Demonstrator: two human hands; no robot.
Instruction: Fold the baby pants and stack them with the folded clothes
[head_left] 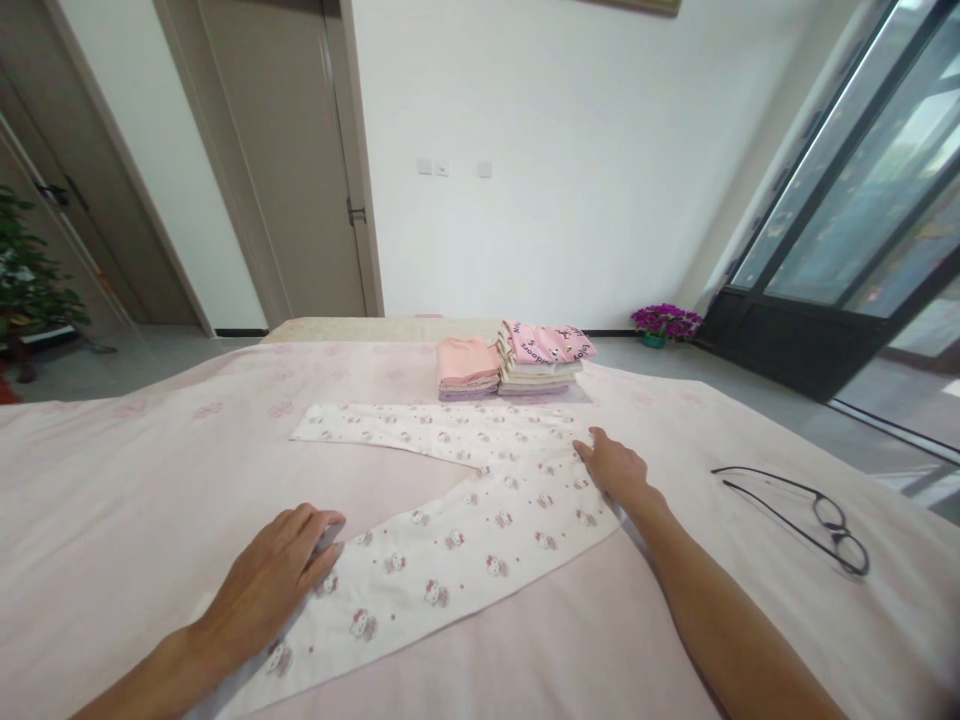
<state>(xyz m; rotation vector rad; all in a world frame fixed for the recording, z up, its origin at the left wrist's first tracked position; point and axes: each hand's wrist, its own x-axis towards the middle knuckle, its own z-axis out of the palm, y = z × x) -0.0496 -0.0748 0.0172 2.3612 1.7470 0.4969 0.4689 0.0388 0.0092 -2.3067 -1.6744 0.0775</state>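
Observation:
A pair of white trousers with a small cat print [465,500] lies spread flat on the pink bed sheet [135,500], its legs forming a V toward the left. My left hand [274,575] rests flat on the end of the near leg, fingers stretched out. At the trousers' waist end on the right, my right hand [615,468] lies palm down with its fingers extended. Neither hand grips anything.
Two piles of folded clothes sit beyond the trousers: a peach pile [466,367] and a taller pile topped with pink printed cloth [541,357]. Black glasses [814,517] lie on the sheet at the right. Purple flowers [665,322], doors and a glass sliding door stand behind.

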